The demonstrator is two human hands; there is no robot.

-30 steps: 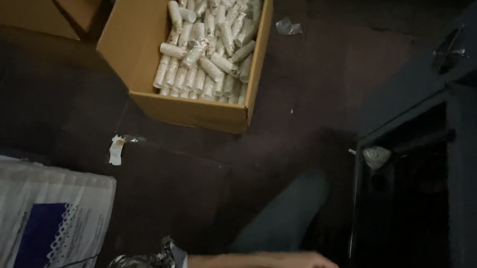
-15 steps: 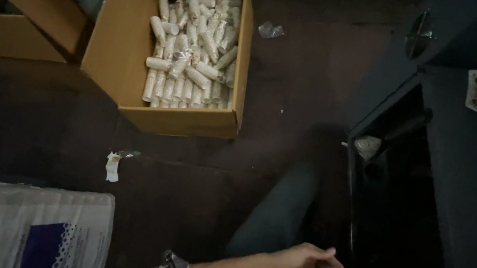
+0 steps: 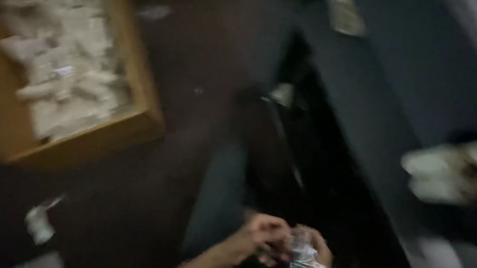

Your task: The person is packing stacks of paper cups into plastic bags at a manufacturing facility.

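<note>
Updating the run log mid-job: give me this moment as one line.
left hand: pinching clear plastic bag | right hand: gripping same bag | cardboard box of white rolls: floor, left | view: motion-blurred

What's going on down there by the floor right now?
A person's left hand and right hand are together at the bottom of the view, both gripping a crinkly clear plastic bag. A cardboard box full of small white rolls sits on the dark floor to the left. The picture is blurred, so finer detail is unclear.
</note>
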